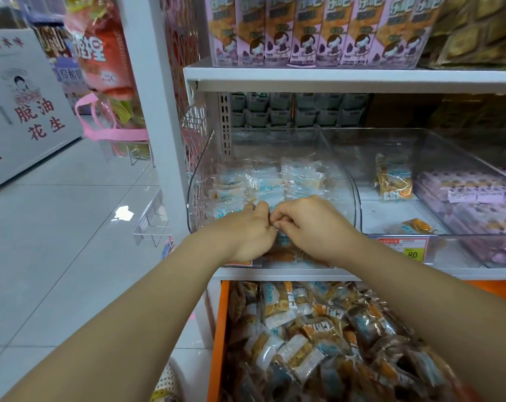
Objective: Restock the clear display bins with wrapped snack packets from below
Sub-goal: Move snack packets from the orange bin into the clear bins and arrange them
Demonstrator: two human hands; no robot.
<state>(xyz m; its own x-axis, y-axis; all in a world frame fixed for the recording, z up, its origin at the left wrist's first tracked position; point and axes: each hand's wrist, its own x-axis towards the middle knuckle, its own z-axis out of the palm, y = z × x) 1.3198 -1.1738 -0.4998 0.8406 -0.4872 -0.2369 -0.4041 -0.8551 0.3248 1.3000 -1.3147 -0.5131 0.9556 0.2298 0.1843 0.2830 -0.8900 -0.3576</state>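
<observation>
Left hand (246, 232), right hand (311, 224) meet at front lip of left clear bin (199, 181), fingers curled; whether pinching packet, cannot tell. Bin part-filled. Middle bin (385, 210) nearly bare. Orange drawer (221, 329) below heaped with snack packets (304, 343). Most restocking left, by my reckoning.

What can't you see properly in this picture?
Head view: whether the left hand and right hand hold a packet; knuckles hide the fingertips.
The price tag: blurred, partly behind the right forearm.
The orange drawer of snack packets: cut off by the bottom edge.
The grey packs behind the bins: dark, print unreadable.
</observation>
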